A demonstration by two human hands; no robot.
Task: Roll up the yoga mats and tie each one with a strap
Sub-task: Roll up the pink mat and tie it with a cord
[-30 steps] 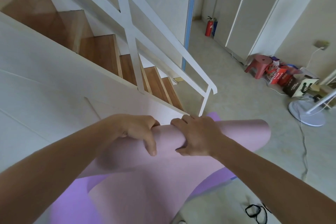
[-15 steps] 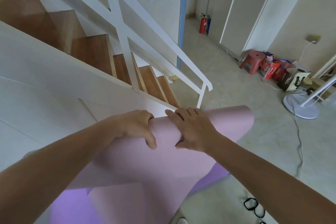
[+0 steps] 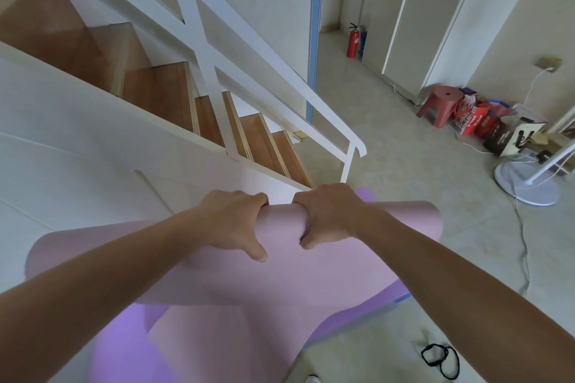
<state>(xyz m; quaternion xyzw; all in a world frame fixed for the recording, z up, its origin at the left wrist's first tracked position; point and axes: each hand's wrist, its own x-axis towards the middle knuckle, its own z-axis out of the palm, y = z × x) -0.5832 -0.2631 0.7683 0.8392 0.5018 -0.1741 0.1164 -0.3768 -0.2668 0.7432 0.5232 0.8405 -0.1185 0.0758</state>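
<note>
A pink yoga mat (image 3: 280, 277) is partly rolled, with its rolled end raised in front of me and the loose part hanging down toward me. My left hand (image 3: 231, 221) grips the roll from above, thumb under its near side. My right hand (image 3: 326, 214) grips the roll right beside it, fingers curled over the top. A purple mat (image 3: 370, 311) lies flat on the floor beneath. A black strap (image 3: 440, 357) lies on the floor at the lower right, apart from both hands.
A wooden staircase (image 3: 174, 96) with a white railing (image 3: 280, 87) rises at the left. A white fan base (image 3: 525, 186) with a cable stands at the right. A red stool (image 3: 438, 102), bags and a box sit by the far wall, with a fire extinguisher (image 3: 353, 40) further back.
Both hands have curled tighter over the top of the roll, and the rolled end has turned further. The hands stay side by side near the middle.
</note>
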